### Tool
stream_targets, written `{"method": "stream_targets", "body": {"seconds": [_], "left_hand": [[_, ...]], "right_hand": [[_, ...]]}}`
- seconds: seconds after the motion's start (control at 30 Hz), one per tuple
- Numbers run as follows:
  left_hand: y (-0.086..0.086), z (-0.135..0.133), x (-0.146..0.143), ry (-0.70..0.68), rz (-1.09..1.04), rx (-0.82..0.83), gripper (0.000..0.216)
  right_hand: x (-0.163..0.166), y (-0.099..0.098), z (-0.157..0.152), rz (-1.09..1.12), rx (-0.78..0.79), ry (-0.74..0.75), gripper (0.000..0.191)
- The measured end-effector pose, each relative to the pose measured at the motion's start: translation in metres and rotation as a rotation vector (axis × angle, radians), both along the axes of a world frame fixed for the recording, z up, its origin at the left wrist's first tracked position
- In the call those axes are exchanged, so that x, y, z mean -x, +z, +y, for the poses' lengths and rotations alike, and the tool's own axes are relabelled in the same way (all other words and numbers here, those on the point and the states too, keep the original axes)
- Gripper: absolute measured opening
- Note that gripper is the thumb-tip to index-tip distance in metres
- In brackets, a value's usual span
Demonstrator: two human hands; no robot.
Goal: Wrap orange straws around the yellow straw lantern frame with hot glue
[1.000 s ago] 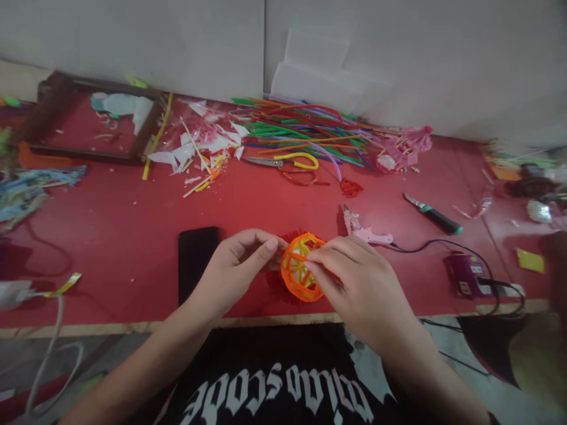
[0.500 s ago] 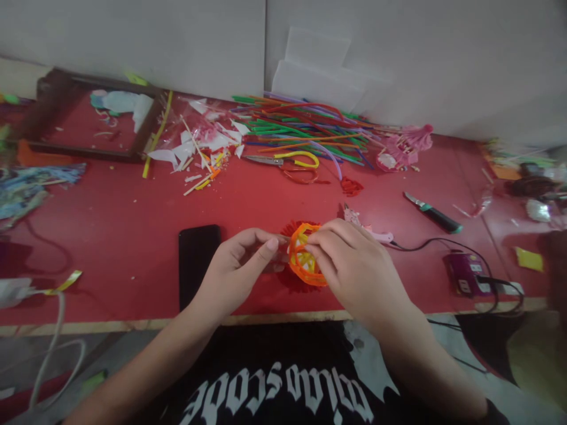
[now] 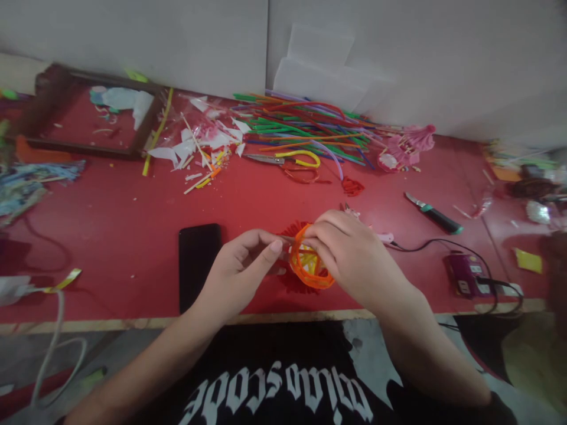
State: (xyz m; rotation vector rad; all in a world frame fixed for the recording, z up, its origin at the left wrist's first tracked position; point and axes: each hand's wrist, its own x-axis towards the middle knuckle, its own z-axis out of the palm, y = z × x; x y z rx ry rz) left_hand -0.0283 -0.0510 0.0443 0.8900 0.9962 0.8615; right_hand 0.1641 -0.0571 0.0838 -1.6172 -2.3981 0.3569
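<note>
A small round craft piece point(image 3: 313, 280), orange-rimmed with yellow and white inside, seems made of pipe cleaners. Beneath it spreads a red fringe point(image 3: 297, 283) on the tabletop. My right hand point(image 3: 354, 251) pinches the rim at its upper right side, and its fingers hide part of the opening. To the left, my left hand point(image 3: 237, 268) has thumb and forefinger together at a thin, dark sliver that reaches toward the rim; what it is, I cannot make out. A pink glue gun point(image 3: 384, 238) lies behind my right hand, mostly covered by it.
A black phone point(image 3: 198, 260) lies left of my left hand. Farther back are scissors point(image 3: 283, 158), a heap of coloured pipe cleaners point(image 3: 305, 127) and paper scraps point(image 3: 212, 144). A green-handled knife point(image 3: 436, 217) and a purple power box point(image 3: 469, 274) with cables are at the right.
The orange rim has tilted and shifted slightly right, showing more of its opening. My right hand has lifted a little at the rim; my left fingertips have edged right.
</note>
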Motion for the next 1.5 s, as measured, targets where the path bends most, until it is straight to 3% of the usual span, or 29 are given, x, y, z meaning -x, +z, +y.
{"method": "stream_targets", "body": {"seconds": [0.4,0.87,1.1,1.27,1.5], "left_hand": [[-0.005,0.007,0.004,-0.062,0.061,-0.029,0.030],[-0.016,0.034,0.022,0.118,0.030,-0.206,0.025],[-0.018,0.045,0.025,0.176,0.123,-0.278,0.020],[-0.017,0.048,0.025,0.235,0.061,-0.210,0.022],[-0.018,0.047,0.023,0.174,-0.038,-0.119,0.020]], "right_hand": [[-0.003,0.005,0.004,0.010,0.019,0.039,0.027],[-0.005,0.006,0.005,-0.001,0.058,0.029,0.025],[-0.006,0.006,0.005,-0.013,0.060,0.033,0.024],[-0.006,0.006,0.005,-0.023,0.060,0.023,0.025],[-0.006,0.006,0.006,-0.017,0.060,0.033,0.022]]}}
